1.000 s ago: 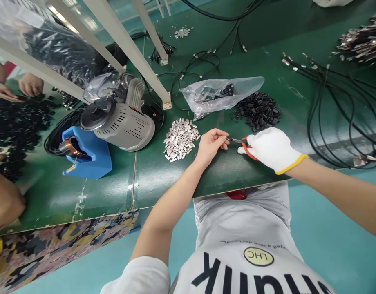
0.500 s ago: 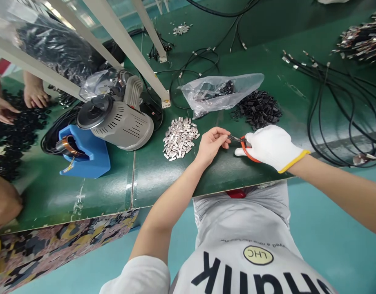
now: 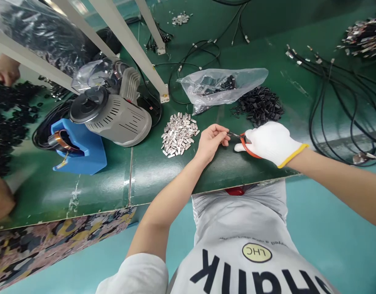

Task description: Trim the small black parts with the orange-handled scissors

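My left hand (image 3: 210,143) is bare, its thumb and fingertips pinched together at the jaws of a small pair of red-handled pliers (image 3: 249,150). Whatever lies in that pinch is too small to make out. My right hand (image 3: 269,143), in a white knit glove with a yellow cuff, is closed around the pliers' handles. Left of my bare hand is a heap of small silver metal connector shells (image 3: 179,135). Beyond the glove lies a heap of small black plastic pieces (image 3: 263,107), beside a clear plastic bag (image 3: 202,85) holding more dark pieces.
A grey machine (image 3: 122,122) with a round black cap and a blue tape dispenser (image 3: 97,157) stand on the left. White posts (image 3: 126,41) rise behind. Black cables (image 3: 324,94) lie at right. Far left, a co-worker's hand (image 3: 5,69) is near black parts (image 3: 10,122).
My hands keep nearly the same hold on the pliers and at their tip. The view has shifted slightly. The co-worker's hands have left the black heap; one shows farther back, closed.
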Demonstrator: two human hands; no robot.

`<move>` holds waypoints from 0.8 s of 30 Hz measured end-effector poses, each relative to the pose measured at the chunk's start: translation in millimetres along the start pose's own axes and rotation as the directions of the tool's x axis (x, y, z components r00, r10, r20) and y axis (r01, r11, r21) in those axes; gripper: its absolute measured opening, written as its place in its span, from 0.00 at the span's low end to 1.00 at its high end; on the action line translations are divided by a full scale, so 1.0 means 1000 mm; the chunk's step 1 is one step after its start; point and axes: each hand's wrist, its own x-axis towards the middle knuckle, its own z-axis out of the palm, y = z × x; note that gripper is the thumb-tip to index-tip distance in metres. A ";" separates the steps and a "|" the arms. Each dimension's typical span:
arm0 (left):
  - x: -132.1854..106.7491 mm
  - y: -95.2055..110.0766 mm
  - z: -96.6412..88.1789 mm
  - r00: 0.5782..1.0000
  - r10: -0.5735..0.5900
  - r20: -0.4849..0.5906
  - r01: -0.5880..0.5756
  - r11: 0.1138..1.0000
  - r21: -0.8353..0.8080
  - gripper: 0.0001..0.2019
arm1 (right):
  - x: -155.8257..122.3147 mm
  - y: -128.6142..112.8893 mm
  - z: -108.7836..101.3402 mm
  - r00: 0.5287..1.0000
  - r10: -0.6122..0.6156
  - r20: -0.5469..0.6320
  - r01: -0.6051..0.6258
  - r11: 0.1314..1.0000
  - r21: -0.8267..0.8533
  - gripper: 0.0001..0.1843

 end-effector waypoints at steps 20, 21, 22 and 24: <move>-0.002 0.002 0.000 1.000 -0.012 -0.016 0.011 1.000 -0.017 0.09 | 0.001 0.001 0.001 0.999 -0.034 -0.040 0.036 0.998 0.044 0.48; -0.001 0.002 0.000 1.000 -0.008 -0.019 0.008 1.000 -0.018 0.08 | 0.001 0.001 0.001 0.998 -0.039 -0.044 0.041 0.998 0.045 0.47; -0.001 0.001 0.000 1.000 -0.007 -0.023 0.006 1.000 -0.018 0.08 | 0.001 0.001 0.001 0.998 -0.042 -0.047 0.044 0.998 0.045 0.47; -0.001 0.001 0.000 0.999 -0.012 -0.030 0.012 1.000 -0.015 0.08 | 0.001 0.001 0.000 0.998 -0.046 -0.053 0.048 0.998 0.048 0.46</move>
